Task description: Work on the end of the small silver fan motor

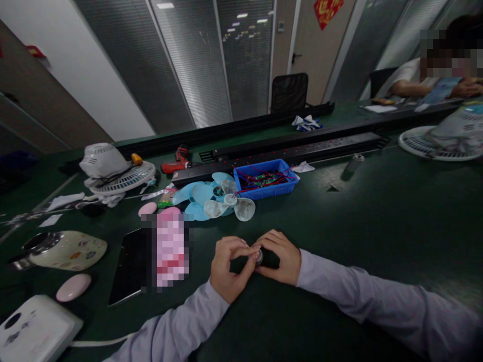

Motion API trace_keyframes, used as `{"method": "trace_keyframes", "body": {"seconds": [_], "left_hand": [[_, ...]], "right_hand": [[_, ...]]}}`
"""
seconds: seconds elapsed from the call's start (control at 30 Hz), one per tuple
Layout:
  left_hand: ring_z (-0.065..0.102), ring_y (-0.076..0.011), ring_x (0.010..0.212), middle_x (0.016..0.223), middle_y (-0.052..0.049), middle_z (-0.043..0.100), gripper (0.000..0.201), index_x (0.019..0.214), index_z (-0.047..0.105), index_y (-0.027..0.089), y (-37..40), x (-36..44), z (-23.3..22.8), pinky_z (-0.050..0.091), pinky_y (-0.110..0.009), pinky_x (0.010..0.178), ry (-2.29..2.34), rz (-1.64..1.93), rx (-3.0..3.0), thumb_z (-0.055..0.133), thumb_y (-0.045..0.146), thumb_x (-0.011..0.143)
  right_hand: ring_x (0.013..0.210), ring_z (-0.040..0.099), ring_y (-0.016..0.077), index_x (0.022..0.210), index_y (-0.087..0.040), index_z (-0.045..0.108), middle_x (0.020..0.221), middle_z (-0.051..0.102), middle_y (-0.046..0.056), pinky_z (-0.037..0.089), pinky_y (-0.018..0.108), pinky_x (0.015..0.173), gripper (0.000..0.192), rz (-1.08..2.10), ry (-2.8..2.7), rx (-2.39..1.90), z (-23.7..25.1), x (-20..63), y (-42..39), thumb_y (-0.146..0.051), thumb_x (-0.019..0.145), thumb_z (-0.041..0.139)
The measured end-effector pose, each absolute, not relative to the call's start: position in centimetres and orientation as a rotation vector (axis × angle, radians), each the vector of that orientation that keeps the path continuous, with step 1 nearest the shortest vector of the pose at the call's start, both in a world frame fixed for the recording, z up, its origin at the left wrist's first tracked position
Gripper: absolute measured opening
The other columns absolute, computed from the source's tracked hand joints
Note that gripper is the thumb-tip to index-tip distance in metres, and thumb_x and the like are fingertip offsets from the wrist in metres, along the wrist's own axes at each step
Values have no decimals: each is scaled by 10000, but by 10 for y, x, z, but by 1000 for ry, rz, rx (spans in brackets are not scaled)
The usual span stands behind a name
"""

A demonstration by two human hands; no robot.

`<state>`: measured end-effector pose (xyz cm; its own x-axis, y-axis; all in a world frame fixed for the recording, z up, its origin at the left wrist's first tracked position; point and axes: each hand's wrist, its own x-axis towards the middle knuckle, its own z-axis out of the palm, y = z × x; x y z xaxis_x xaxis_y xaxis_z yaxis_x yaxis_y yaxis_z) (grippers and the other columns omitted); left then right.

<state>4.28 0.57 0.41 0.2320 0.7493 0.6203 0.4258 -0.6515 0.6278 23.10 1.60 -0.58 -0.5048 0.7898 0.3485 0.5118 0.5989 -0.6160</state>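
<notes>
Green table (339, 236): at left, a cream flask (71, 250) near a black tablet (130, 266); farther back, a red drill (170, 167); beyond, a black chair (290, 92).

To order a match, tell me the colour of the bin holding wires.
Blue; the bin shows best in the head view.

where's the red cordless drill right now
In the head view, the red cordless drill lies left of centre on the green table, right of the white fan grille and by the red-dotted black strip.
</notes>
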Motion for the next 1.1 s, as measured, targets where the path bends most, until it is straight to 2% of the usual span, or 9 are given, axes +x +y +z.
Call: {"method": "trace_keyframes", "body": {"seconds": [0.2, 0.33, 0.47, 0.67, 0.73, 0.87, 1.0, 1.1], "left_hand": [[605, -232, 918, 830, -40, 691, 351, 996, 489, 224, 5, 43, 2, 498, -415, 806, 1135, 1414, 2146, 697, 135, 728], [611, -208, 853, 788, -38, 642, 268, 918, 546, 207, 6, 47, 3, 518, -355, 736, 1156, 1480, 2061, 714, 144, 719], [616, -174, 813, 785, -24, 622, 282, 909, 529, 203, 5, 50, 2, 524, -307, 698, 1102, 1547, 1945, 726, 126, 723], [632, -181, 815, 755, -1, 673, 337, 949, 434, 227, 4, 49, -1, 519, -359, 743, 1085, 1637, 1904, 701, 144, 762], [639, -187, 831, 748, 0, 670, 295, 934, 440, 224, 7, 46, -3, 510, -376, 770, 1195, 1642, 1920, 690, 191, 780], [649, -191, 836, 843, -28, 666, 157, 896, 551, 200, 19, 39, -8, 482, -374, 779, 1426, 1403, 2005, 667, 244, 800], [630, -229, 888, 859, -12, 702, 187, 899, 593, 215, 26, 35, -11, 436, -396, 782, 1475, 1171, 2096, 703, 201, 748], [599, -255, 962, 974, -21, 701, 191, 922, 636, 234, 25, 35, -11, 408, -411, 794, 1494, 1100, 2149, 693, 181, 747]], "right_hand": [[926, 543, 233, 989, -192, 596, 981, 630, 69, 425, 392, 805, 333, 570, -2220, -1047, -5, 232, 16, -336, 708, 704], [923, 546, 231, 1017, -206, 604, 973, 632, 65, 424, 391, 803, 338, 585, -2216, -1045, -3, 231, 16, -352, 725, 694], [927, 546, 228, 1025, -217, 608, 970, 637, 54, 420, 388, 805, 357, 596, -2213, -1045, -2, 230, 16, -339, 707, 715], [926, 551, 232, 1009, -205, 600, 968, 636, 63, 427, 386, 803, 357, 589, -2198, -1032, -4, 231, 15, -349, 705, 722], [926, 551, 229, 1010, -211, 601, 968, 632, 60, 427, 382, 804, 362, 591, -2206, -1030, -4, 231, 16, -363, 706, 724], [930, 547, 231, 1030, -215, 601, 977, 626, 61, 423, 386, 811, 389, 577, -2217, -1058, -4, 231, 16, -387, 704, 725], [931, 543, 237, 1024, -209, 604, 978, 627, 66, 419, 394, 814, 389, 576, -2201, -1045, -5, 231, 16, -383, 698, 728], [930, 542, 232, 1028, -207, 605, 976, 625, 62, 417, 392, 817, 395, 586, -2200, -1052, -5, 231, 16, -380, 696, 730]]}}
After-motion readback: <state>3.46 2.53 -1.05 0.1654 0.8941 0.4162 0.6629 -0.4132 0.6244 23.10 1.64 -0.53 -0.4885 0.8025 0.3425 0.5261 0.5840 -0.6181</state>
